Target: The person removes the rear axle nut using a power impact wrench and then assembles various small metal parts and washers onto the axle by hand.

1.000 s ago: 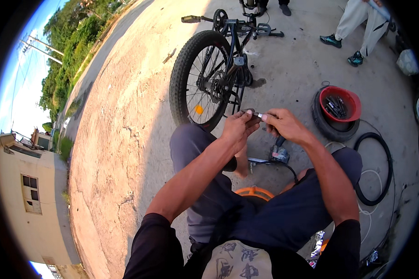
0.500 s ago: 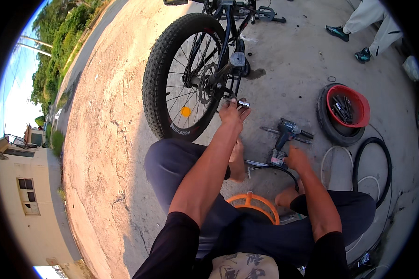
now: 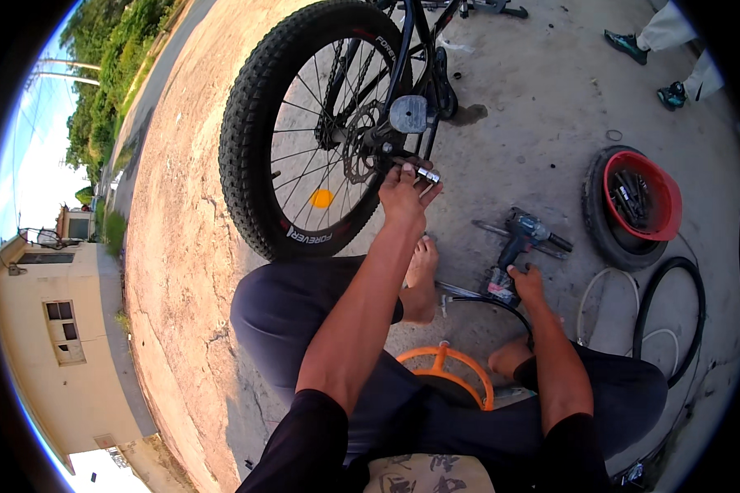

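My left hand (image 3: pixel 404 191) is closed on a small silver metal socket piece (image 3: pixel 427 175), held beside the brake disc and hub of the black bicycle's wheel (image 3: pixel 241 164). A pedal (image 3: pixel 407 113) is just above it. My right hand (image 3: pixel 526 281) has its fingers curled round the handle of a dark cordless power tool (image 3: pixel 522 234) with a black nose, which lies on the ground over a metal bar (image 3: pixel 489 226). A thin black hose (image 3: pixel 489 300) runs just below the tool. My bare foot (image 3: pixel 419 287) is under my left forearm.
A red bowl (image 3: pixel 666 197) of tools sits in a tyre (image 3: pixel 600 230) at right, near a black hose loop (image 3: pixel 695 320) and white hose (image 3: pixel 584 296). An orange ring-framed object (image 3: pixel 477 378) is between my legs. Another person's shoes (image 3: pixel 629 45) stand at top right; a building (image 3: pixel 99 345) at left.
My hands have parted: the left moved with the silver piece toward the wheel, the right went down onto the power tool. The bicycle now fills more of the upper view.
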A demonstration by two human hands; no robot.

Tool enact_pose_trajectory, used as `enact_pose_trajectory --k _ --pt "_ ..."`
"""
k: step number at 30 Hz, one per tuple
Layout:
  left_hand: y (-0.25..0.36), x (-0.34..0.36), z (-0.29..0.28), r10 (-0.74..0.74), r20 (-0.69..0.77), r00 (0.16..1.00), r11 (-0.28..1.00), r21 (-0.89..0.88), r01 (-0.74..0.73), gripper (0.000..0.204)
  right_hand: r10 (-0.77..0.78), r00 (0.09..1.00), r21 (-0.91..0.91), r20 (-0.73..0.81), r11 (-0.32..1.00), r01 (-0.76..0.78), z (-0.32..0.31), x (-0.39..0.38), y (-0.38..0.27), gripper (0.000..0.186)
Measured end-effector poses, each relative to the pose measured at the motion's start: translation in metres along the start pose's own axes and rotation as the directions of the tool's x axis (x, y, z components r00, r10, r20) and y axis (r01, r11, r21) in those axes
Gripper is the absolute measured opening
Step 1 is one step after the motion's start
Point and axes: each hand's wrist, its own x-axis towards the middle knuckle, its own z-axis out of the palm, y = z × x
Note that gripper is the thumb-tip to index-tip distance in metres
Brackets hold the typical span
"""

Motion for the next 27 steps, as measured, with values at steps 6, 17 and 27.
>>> enact_pose_trajectory --k 6,17,27 --pt "0.002 -0.001 -0.007 -0.022 0.024 0.999 1.000 -0.009 0.022 0.020 -0.006 1.000 0.076 -0.015 0.997 0.007 0.009 0.007 -0.008 0.068" --pt "0.002 0.000 -0.007 -0.035 0.104 0.994 0.969 -0.241 0.059 0.019 0.221 0.973 0.542 0.067 0.811 -0.221 0.012 0.031 -0.031 0.054" --pt "-0.001 0.005 -0.008 -0.026 0.009 1.000 0.981 -0.191 0.027 0.021 0.214 0.974 0.400 -0.072 0.901 -0.168 -0.016 0.019 -0.073 0.058"
